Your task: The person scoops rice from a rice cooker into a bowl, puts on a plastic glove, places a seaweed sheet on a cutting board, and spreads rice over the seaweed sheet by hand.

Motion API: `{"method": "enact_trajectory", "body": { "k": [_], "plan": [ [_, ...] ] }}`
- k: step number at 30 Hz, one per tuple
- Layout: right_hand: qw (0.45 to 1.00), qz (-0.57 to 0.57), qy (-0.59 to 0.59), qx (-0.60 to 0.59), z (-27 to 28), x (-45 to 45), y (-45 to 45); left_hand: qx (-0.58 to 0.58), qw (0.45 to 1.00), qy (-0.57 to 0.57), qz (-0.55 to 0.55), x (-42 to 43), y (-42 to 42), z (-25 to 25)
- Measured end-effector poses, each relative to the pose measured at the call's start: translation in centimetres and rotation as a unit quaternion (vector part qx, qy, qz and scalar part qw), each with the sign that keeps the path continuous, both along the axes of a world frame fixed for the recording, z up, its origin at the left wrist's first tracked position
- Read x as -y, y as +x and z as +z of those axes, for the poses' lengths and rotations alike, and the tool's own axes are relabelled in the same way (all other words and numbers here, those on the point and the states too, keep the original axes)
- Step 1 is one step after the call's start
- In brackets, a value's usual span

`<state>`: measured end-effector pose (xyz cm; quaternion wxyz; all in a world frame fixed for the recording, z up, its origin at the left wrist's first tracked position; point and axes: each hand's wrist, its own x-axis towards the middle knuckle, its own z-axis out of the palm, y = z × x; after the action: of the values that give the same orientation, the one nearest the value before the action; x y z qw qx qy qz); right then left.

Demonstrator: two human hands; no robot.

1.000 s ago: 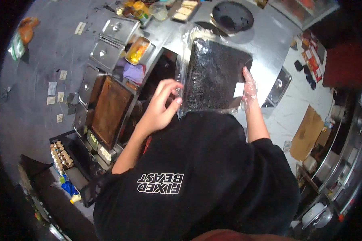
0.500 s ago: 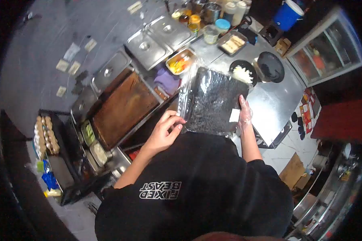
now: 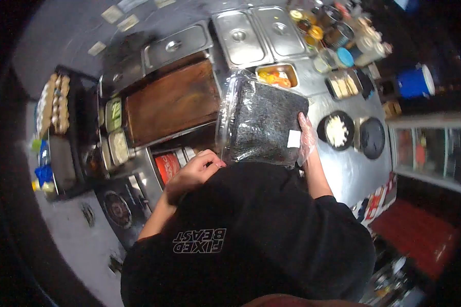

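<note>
A flat pack of dark nori sheets (image 3: 266, 120) in clear plastic wrap is held up in front of my chest, a white square (image 3: 293, 138) showing near its right edge. My right hand (image 3: 307, 138), in a clear plastic glove, grips that right edge, with the thumb over the front. At the lower left corner of the wrap, my left hand (image 3: 202, 168) is bare, its fingers curled closed. Whether it pinches the plastic film there is too small to make out.
Behind the pack lies a brown flat griddle (image 3: 171, 105). Lidded steel pans (image 3: 239, 37) line the back. A steel counter (image 3: 343, 176) on the right bears a black bowl of white pieces (image 3: 337, 130) and a container of pale slices (image 3: 343, 85). Egg trays (image 3: 54, 110) stand left.
My view has turned, so the counter and griddle appear shifted. The left hand has slid down along the wrap's left edge to its lower corner. My right hand keeps its grip.
</note>
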<state>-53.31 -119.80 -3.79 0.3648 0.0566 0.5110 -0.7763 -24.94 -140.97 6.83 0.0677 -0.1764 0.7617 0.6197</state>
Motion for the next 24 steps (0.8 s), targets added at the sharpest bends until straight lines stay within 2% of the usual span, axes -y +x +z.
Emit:
{"method": "enact_trajectory", "body": {
  "k": [4,5,6,8,10,12,14,16,18,19,20,22,23,24],
  "plan": [
    [0.997,0.076,0.021,0.010,0.7,4.7,-4.1,-0.073,0.990,-0.093,0.082,-0.4,-3.1,1.2],
    [0.996,0.087,-0.009,0.016,0.8,6.3,-5.1,-0.092,0.990,-0.016,0.108,0.3,-4.2,1.9],
    [0.993,0.118,-0.020,0.006,0.5,7.9,-6.2,-0.095,0.988,-0.049,0.110,1.2,-4.7,2.0],
    [0.983,0.178,-0.035,-0.008,-0.5,10.8,-7.9,-0.101,0.980,-0.002,0.174,1.9,-5.8,4.1],
    [0.981,0.171,0.069,-0.060,0.3,14.0,-7.9,-0.072,0.965,0.028,0.252,2.8,-6.5,5.6],
    [0.973,0.158,-0.088,-0.143,-4.2,17.3,-9.1,-0.082,0.954,0.012,0.287,4.0,-6.1,6.6],
    [0.964,0.230,-0.060,-0.117,0.0,20.3,-6.0,-0.111,0.950,-0.064,0.285,6.0,-4.9,7.1],
    [0.951,0.250,-0.180,0.001,3.5,23.6,-2.2,-0.130,0.937,-0.073,0.316,8.8,-2.8,8.8],
    [0.963,0.219,-0.155,-0.037,7.8,26.9,2.3,-0.139,0.926,-0.069,0.345,12.1,-0.1,10.8],
    [0.968,0.195,-0.146,-0.060,9.1,28.8,4.2,-0.106,0.920,-0.132,0.355,13.5,1.4,12.3],
    [0.966,0.160,-0.164,-0.124,6.9,31.0,3.7,-0.065,0.909,-0.198,0.360,13.7,1.7,13.9],
    [0.963,0.175,-0.194,-0.071,12.5,34.1,9.4,-0.109,0.908,-0.221,0.338,17.0,5.6,17.3],
    [0.966,0.169,-0.177,-0.079,15.0,35.9,12.2,-0.099,0.895,-0.276,0.336,18.3,7.6,19.5],
    [0.952,0.141,-0.232,-0.144,17.3,38.0,15.3,-0.090,0.878,-0.331,0.335,19.7,9.7,22.0]
  ]
}}
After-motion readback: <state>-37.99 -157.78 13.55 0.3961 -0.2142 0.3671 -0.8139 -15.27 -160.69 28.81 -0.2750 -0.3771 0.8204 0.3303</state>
